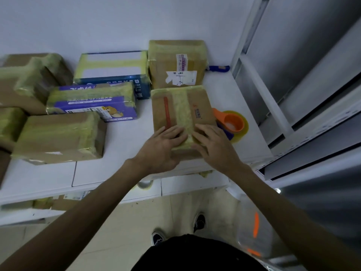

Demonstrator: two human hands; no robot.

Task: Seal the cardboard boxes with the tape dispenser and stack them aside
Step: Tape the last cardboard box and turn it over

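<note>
**Pressing the tape down, both hands flat on the box**

Got the cardboard box (183,112) lying at the near right of the table (117,173), with a yellowish tape strip (182,108) running down the middle of its top. Pressing on its near end with the left hand (162,147) and right hand (213,145), one on each side of the strip. Fingers straight and laid flat, gripping nothing.

Spotting the orange tape dispenser (232,122) at 3 o'clock from the box, just beside it on the table, no hand on it. Also seeing another taped box (175,63) at 12 o'clock, right up against the far edge. Over at 9 to 10 o'clock, well apart: a purple box (91,102), a blue box (111,69) and a brown box (58,137), all taped.
</note>
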